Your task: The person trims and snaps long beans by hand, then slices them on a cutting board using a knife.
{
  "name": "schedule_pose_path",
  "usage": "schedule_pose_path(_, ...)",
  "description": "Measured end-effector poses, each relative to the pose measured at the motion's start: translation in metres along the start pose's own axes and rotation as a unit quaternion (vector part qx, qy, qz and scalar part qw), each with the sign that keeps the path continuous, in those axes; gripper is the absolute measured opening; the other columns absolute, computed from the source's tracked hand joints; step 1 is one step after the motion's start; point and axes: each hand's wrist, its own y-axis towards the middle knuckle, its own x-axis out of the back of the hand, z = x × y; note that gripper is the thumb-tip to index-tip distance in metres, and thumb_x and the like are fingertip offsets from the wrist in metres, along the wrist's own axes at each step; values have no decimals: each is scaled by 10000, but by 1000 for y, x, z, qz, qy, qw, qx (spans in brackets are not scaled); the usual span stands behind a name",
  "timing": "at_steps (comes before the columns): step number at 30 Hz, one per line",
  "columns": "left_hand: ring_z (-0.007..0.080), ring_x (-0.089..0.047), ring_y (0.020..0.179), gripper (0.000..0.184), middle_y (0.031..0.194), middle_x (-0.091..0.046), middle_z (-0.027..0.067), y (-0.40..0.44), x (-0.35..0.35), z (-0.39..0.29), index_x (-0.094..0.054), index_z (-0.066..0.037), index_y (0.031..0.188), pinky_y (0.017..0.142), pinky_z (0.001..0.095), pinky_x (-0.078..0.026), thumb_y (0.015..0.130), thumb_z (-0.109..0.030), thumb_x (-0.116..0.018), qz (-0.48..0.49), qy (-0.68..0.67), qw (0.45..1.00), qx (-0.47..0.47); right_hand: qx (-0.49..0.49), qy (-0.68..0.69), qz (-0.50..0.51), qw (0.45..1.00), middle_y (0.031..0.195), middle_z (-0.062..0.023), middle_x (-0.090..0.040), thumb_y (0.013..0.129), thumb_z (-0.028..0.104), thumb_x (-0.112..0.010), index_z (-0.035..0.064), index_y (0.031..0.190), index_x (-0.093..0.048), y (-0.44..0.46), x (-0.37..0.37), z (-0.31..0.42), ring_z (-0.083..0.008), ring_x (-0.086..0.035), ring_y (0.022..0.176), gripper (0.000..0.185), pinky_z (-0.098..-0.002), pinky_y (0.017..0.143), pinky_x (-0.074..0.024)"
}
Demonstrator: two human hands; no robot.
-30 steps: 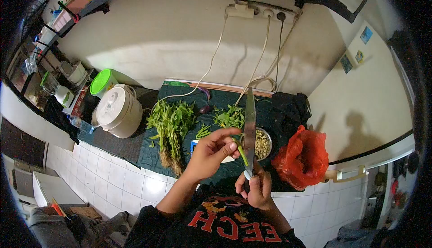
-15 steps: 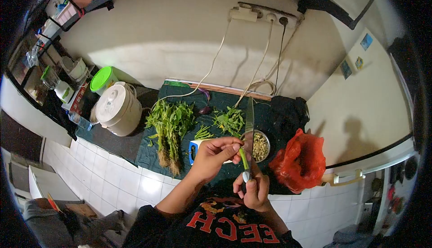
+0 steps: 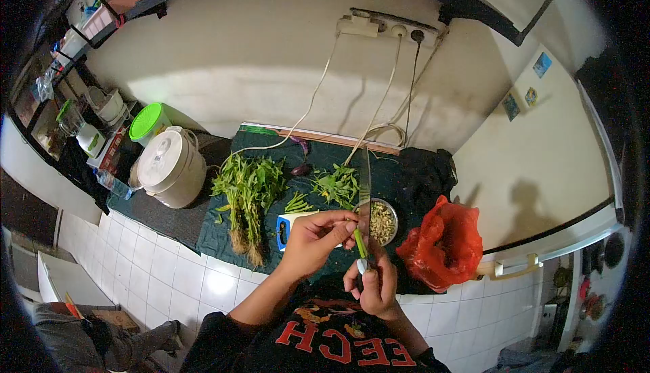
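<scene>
My left hand (image 3: 313, 239) pinches a slim green vegetable piece (image 3: 359, 244), its exact kind unclear, between thumb and fingertips. In my right hand (image 3: 376, 283) is a knife (image 3: 365, 187), fingers wrapped around its handle and the long blade pointing away from me. The green piece lies along the blade's near end, close to my right thumb. Just beyond my hands stands a metal bowl (image 3: 395, 223) of small pale chopped pieces. A white board with a blue edge (image 3: 282, 232) is partly hidden behind my left hand, with cut green pieces (image 3: 298, 202) beside it.
Leafy greens with roots (image 3: 247, 200) lie left on the dark cloth; loose leaves (image 3: 337, 185) and a purple eggplant (image 3: 302, 169) lie further back. A red plastic bag (image 3: 443, 248) stands right. A rice cooker (image 3: 172, 170) stands left. Another person's leg (image 3: 135, 342) shows lower left.
The whole view has shifted slightly, so the scene sits a little further left. Both hands keep nearly the same pose around the green piece and knife.
</scene>
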Motion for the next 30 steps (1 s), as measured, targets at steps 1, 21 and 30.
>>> schedule_pose_path(1, 100, -608, 744, 230, 898, -677, 67, 0, 1, 1, -638, 55, 1128, 691, 240, -509, 944, -82, -614, 2, 8, 1000, -3, -4, 2, 2, 1000, 577, -64, -559, 1012, 461, -354, -65, 1426, -263, 0, 0, 1, -84, -415, 386, 676, -217, 388, -338)
schedule_pose_path(21, 94, -586, 837, 319, 954, -645, 27, 4, -7, 16, -599, 6, 1220, 784, 259, -496, 935, -132, -637, 23, -36, 999, -9, -14, 79, -4, 997, 597, -77, -519, 1027, 371, -332, -27, 1316, -311, -3, 8, 0, -105, -430, 403, 492, -219, 351, -328)
schedule_pose_path(30, 100, -590, 786, 278, 922, -654, 32, 8, -8, 33, -605, -19, 1150, 739, 247, -492, 893, -97, -680, 17, -127, 991, -42, -28, 90, -7, 995, 615, -87, -582, 1007, 383, -371, -5, 1367, -365, -6, 8, 1, -99, -437, 404, 529, -227, 384, -335)
